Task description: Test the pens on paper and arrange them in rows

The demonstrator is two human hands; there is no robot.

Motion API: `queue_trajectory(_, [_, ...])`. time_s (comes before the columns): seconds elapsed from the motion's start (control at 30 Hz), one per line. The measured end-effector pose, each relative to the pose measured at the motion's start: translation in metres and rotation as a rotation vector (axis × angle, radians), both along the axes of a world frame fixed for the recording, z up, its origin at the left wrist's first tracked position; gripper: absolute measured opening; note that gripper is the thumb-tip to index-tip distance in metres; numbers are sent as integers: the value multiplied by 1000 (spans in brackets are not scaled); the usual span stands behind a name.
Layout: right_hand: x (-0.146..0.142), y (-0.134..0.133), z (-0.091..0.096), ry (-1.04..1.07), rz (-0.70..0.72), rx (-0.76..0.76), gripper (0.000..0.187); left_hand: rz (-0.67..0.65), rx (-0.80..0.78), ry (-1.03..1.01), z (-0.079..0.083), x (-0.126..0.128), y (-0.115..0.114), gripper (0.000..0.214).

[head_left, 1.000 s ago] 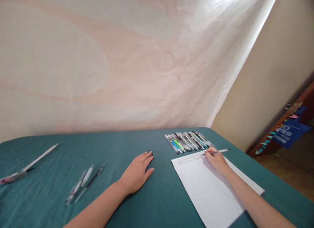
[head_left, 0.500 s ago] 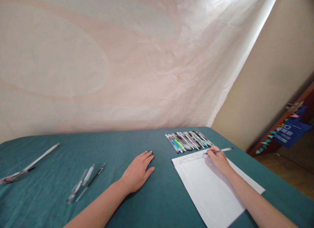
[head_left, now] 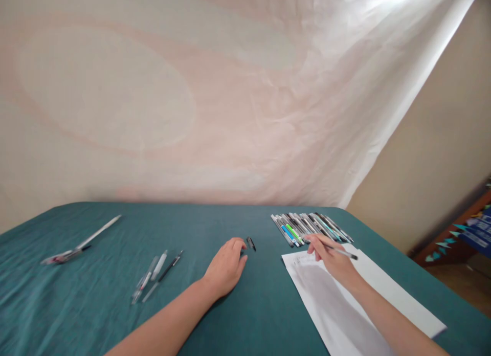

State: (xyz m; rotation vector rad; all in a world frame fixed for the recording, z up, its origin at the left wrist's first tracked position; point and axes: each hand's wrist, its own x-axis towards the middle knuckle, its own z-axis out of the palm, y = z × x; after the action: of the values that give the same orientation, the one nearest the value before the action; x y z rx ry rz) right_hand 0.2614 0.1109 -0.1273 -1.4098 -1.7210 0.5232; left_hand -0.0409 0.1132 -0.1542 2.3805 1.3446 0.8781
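Observation:
My right hand [head_left: 333, 259] pinches a slim pen [head_left: 343, 252] over the top left corner of a white sheet of paper [head_left: 387, 289], the pen pointing right. Faint written lines show at the sheet's top edge. My left hand [head_left: 226, 266] rests on the teal tablecloth [head_left: 95, 294] with its fingers curled loosely, fingertips just short of a small black pen cap [head_left: 250, 243]. A tidy row of several pens [head_left: 310, 226] lies just beyond the sheet.
Three pens [head_left: 157, 275] lie loose left of my left hand. A long white pen and a darker one [head_left: 82, 240] lie further left. A cream cloth backdrop [head_left: 192, 100] hangs behind the table. At the right is a beige wall and a blue sign [head_left: 477, 232].
My right hand has lifted the pen off the written line and drawn back left. My left hand's fingers have curled, uncovering the black cap. The view has shifted left.

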Motion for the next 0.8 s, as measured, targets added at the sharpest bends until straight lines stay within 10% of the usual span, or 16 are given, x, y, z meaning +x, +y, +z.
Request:
queue_trajectory(0.17, [-82, 16, 3, -175, 336, 62, 31, 39, -50, -115, -7, -4, 7, 23])
queue_trajectory(0.3, [-123, 38, -15, -307, 223, 185, 24, 32, -79, -279, -12, -5, 13, 25])
queue_trajectory(0.8, [-142, 37, -38, -66, 239, 166, 20, 124, -340, -726, -17, -5, 27, 31])
